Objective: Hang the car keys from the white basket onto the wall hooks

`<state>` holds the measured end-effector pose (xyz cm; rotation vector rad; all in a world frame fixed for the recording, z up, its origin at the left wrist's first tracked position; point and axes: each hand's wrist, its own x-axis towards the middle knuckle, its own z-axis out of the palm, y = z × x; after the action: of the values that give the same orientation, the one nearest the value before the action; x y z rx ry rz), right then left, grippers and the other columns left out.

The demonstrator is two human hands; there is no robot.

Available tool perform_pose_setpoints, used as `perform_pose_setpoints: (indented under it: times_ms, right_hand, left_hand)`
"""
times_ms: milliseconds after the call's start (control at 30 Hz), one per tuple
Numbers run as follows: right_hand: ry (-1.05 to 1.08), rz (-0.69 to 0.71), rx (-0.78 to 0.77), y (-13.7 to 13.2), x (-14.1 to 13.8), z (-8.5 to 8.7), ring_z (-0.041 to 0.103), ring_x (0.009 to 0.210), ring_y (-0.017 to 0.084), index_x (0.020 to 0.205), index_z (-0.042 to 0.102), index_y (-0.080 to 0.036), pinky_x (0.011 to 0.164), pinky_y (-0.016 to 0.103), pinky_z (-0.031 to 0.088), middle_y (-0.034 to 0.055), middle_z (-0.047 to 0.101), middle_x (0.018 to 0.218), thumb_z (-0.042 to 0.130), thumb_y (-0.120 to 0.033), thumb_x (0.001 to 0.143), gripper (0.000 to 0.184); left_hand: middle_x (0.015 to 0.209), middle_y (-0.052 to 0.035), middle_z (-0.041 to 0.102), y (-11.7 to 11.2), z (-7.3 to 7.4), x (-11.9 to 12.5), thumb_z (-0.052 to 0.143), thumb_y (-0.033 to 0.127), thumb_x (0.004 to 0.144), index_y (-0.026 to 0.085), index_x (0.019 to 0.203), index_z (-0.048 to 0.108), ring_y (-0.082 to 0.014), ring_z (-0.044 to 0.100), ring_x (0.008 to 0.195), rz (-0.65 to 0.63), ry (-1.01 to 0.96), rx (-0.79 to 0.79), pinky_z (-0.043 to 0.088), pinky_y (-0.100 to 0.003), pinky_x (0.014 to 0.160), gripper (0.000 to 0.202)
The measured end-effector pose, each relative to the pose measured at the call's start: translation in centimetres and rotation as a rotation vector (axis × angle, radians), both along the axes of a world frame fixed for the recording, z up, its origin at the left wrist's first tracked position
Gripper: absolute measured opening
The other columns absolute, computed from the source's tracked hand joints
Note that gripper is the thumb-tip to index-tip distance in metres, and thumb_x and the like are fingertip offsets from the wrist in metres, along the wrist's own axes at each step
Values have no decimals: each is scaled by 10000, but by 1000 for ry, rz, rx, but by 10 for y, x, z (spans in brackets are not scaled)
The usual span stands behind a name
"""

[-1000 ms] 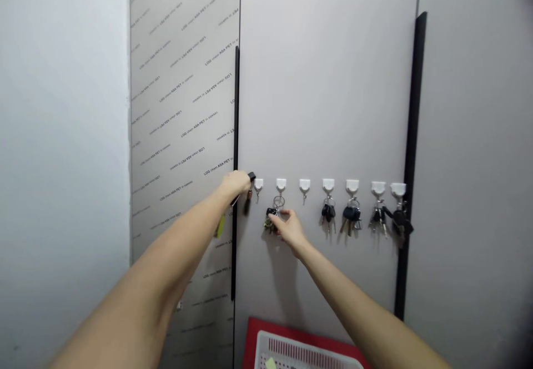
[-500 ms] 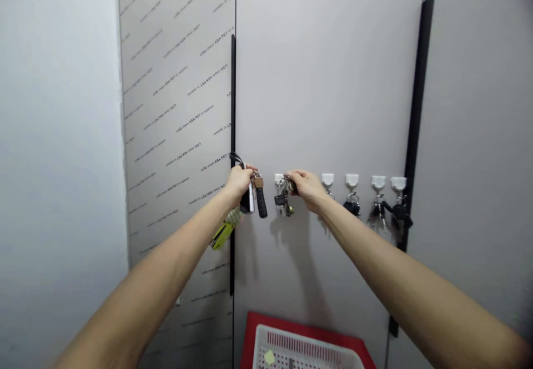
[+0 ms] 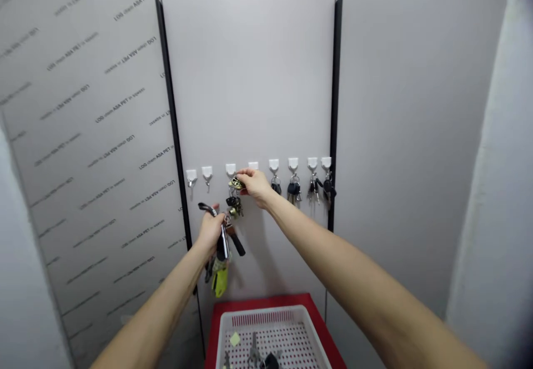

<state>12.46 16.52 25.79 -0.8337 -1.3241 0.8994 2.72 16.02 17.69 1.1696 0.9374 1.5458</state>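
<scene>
My left hand (image 3: 211,229) is closed around several key sets, held low in front of the cabinet door. From it hang a black wrist strap, a shiny metal piece, a brown-and-black fob (image 3: 236,240) and a lime-green tag (image 3: 220,281). Higher up, my right hand (image 3: 255,187) pinches a bunch of keys (image 3: 235,205) by its brass-coloured charm (image 3: 236,183). That bunch is just under the third white hook (image 3: 231,170) from the left; whether its ring still sits on the hook I cannot tell. The fourth hook (image 3: 253,165) is partly behind my right hand.
Key bunches (image 3: 293,189) hang on the hooks to the right. Two more hooks (image 3: 207,173) are at the left. Long black handles (image 3: 336,102) flank the door panel (image 3: 250,80). Below, a white plastic basket (image 3: 266,317) with keys and a yellow note stands on a red surface (image 3: 306,302).
The view has swung to the right and shows more of the basket. My left hand has dropped below the hook row with its key sets. My right hand stays at the bunch by the hook.
</scene>
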Motion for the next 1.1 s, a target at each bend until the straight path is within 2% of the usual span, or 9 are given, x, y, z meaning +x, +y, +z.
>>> perform_pose_setpoints:
  times_ms: [233,300,367,467,667,800,867,933,1100]
  right_hand:
    - [70,82,139,2,-28,55,387,373,6,684,444,-140,366,124,299,-52,442,520,380,-85,666,86]
    - [85,125,178,-4,-26,61,406,398,9,703,441,-140,392,130,313,-55,447,532,375,-95,673,86]
    - [73,184,199,-14,-16,55,427,433,15,714,446,-146,420,140,331,-56,455,548,383,-109,671,85]
    - [-29,252,123,-32,7,17,428,451,21,697,468,-145,447,154,349,-52,466,552,421,-123,642,75]
    - [-261,232,-235,-57,39,-106,390,422,21,615,483,-125,431,141,307,-59,448,473,433,-84,573,78]
    - [-378,246,-396,-59,50,-163,368,397,24,617,486,-131,418,150,296,-69,425,442,416,-83,561,102]
    - [-460,229,-413,-56,60,-171,361,382,29,638,493,-129,410,159,296,-68,421,434,418,-97,565,110]
    - [-509,132,-342,-51,73,-161,403,421,46,677,500,-125,442,178,328,-44,461,476,417,-117,579,129]
    - [-417,-528,179,-36,107,-96,466,786,129,854,485,-124,706,255,353,70,511,866,430,-203,607,265]
  left_hand:
    - [400,71,382,9,77,-12,489,135,539,126,593,445,-27,352,324,-137,8,120,322,-173,377,70]
    - [382,76,357,2,90,-14,489,136,542,132,543,413,-22,332,312,-178,5,149,308,-167,367,76]
    - [374,76,349,-9,91,-14,487,136,545,132,519,401,-18,314,307,-237,40,161,290,-161,360,90]
    - [401,49,408,-27,59,-5,487,143,536,122,534,439,-39,356,344,-272,198,103,295,-172,378,52]
    - [451,31,443,-46,-71,31,455,131,513,121,499,468,-70,376,434,-344,464,-65,299,-194,455,21]
    - [489,34,460,-47,-126,37,439,138,520,132,503,490,-95,398,509,-400,622,-76,300,-200,500,55]
    - [515,33,476,-46,-135,32,456,150,519,139,554,512,-111,417,551,-397,695,-68,306,-202,516,67]
    - [554,31,494,-44,-137,28,480,138,502,142,613,525,-119,428,592,-400,749,-43,313,-202,541,120]
    - [591,11,495,-41,-133,39,474,160,534,133,636,527,-120,426,611,-398,751,17,322,-214,581,118]
